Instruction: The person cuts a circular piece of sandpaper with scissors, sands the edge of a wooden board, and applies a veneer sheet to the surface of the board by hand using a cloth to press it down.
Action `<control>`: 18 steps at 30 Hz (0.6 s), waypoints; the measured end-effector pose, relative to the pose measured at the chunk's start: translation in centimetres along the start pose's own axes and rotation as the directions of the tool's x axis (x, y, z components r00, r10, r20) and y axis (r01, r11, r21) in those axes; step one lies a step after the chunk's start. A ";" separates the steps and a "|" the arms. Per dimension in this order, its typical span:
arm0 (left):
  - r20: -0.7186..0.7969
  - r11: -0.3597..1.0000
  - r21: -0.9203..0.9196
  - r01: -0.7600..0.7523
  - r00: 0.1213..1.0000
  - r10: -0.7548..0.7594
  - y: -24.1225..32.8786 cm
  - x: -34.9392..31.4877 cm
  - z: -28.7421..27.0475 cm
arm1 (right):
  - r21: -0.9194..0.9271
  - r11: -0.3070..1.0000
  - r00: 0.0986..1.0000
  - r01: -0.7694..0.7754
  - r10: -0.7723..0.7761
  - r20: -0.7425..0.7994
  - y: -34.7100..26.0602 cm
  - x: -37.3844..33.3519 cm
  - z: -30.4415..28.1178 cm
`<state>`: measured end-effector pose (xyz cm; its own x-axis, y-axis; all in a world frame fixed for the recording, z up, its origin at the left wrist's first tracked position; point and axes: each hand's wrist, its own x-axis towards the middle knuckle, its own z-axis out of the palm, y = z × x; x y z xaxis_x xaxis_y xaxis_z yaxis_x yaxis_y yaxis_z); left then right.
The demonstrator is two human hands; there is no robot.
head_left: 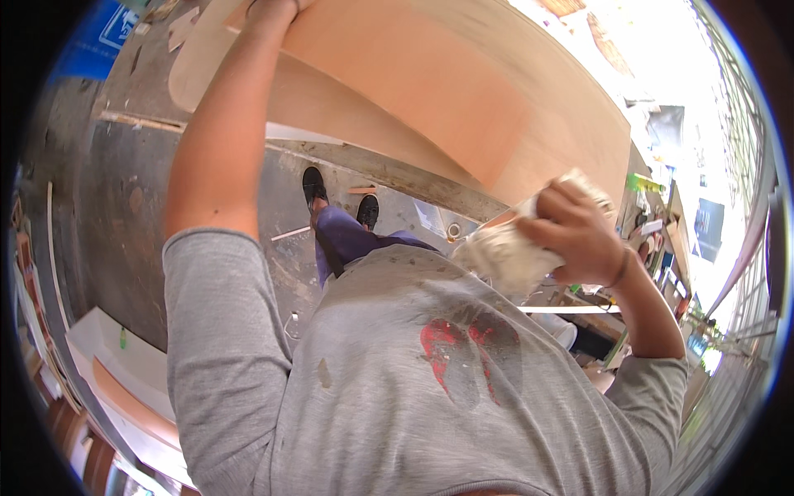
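Note:
A crumpled off-white rag [509,252] is bunched in my right hand [575,227], its fingers wrapped round it at the near right corner of the boards. The rag is a little blurred. A flat orange-tan wooden sheet [405,91] lies in front of me on top of a paler sheet [331,103] with a rounded left end. My left arm reaches far forward, and my left hand [279,5] is at the far left edge of the orange-tan sheet. Only part of that hand shows; its fingers are cut off by the picture's upper edge.
A worn table edge [397,169] runs beneath the sheets. On the floor, a roll of tape [453,231] and a thin strip [291,234] lie near my black shoes [368,212]. Cluttered tools and scraps fill the right side. A white panel [132,380] stands at lower left.

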<state>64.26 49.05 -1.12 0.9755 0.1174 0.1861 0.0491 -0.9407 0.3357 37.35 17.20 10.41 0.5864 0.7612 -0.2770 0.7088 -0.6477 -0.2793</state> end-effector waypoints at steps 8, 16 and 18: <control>0.002 1.000 0.000 -0.004 1.000 0.004 -0.6 -0.1 -0.2 | -0.182 0.907 0.923 0.381 -0.383 0.024 5.0 7.3 0.4; -0.085 1.000 -0.022 0.016 0.996 -0.018 -0.4 -0.6 0.0 | -0.121 0.859 0.863 0.498 -0.477 0.166 6.1 10.0 -0.1; -0.116 0.999 -0.042 0.024 0.993 -0.029 -0.5 -1.0 -0.3 | -0.124 0.852 0.854 0.509 -0.482 0.196 6.1 11.1 -0.6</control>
<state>63.23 49.54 -1.20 0.9422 0.1808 0.2820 0.0639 -0.9234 0.3784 48.41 21.76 6.20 0.0820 0.9558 -0.2824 0.9509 -0.1599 -0.2651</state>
